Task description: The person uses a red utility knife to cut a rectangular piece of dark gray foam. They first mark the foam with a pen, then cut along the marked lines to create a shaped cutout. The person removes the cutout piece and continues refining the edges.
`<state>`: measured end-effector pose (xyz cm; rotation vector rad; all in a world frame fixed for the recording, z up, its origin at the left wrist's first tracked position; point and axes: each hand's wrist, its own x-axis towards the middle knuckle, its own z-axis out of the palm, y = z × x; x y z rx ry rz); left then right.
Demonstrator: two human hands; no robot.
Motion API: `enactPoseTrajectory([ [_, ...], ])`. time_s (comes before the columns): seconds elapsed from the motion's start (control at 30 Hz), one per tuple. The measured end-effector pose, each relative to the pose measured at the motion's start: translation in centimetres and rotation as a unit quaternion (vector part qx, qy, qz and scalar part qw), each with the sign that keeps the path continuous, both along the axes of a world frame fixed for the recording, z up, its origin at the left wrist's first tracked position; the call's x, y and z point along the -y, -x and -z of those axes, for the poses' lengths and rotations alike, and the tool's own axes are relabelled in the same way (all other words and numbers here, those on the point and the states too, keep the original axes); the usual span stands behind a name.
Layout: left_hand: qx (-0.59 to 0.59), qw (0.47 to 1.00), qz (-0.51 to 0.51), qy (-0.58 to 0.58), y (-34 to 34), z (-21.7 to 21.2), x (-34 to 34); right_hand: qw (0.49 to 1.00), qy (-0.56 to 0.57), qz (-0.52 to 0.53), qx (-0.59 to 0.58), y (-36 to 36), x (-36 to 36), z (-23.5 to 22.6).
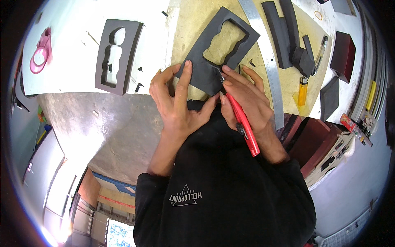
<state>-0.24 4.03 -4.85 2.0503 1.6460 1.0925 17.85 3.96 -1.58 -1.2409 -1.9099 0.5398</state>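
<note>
A black foam block (196,73) with a wavy-edged cutout lies tilted on the yellowish cutting mat (187,24), near the table's front edge. My left hand (177,96) steadies its near left end, fingertips on top and thumb at the near edge. In my right hand (250,99) is a red utility knife (245,129), held like a pen. Its blade meets the foam's surface between the cutout and the near edge, beside a small cut. My fingers partly hide the blade and the block's near right side.
Left of my hands lies another dark foam block (101,74) with cutouts, then a pink tape dispenser (41,59). Rightward are a curved-looking steel ruler (269,61), foam offcuts (279,41), a slim cutter (321,53), a yellow lighter (303,94) and a dark red box (342,57).
</note>
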Motion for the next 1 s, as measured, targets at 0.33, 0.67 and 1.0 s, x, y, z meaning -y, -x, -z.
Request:
enactPoseTrajectory([
  [0.33,-0.002,1.0,-0.004,0.007,0.1,-0.4,0.4,1.0,-0.006,-0.001,0.015,0.0,0.3,-0.2],
  [0.67,-0.013,1.0,-0.002,0.017,0.0,-0.3,0.0,0.996,-0.019,-0.039,0.077,-0.9,-0.5,-0.4],
  [1.0,0.032,0.999,-0.01,0.009,-0.2,0.3,0.0,0.996,0.018,-0.043,0.07,-0.9,-0.9,-1.5],
])
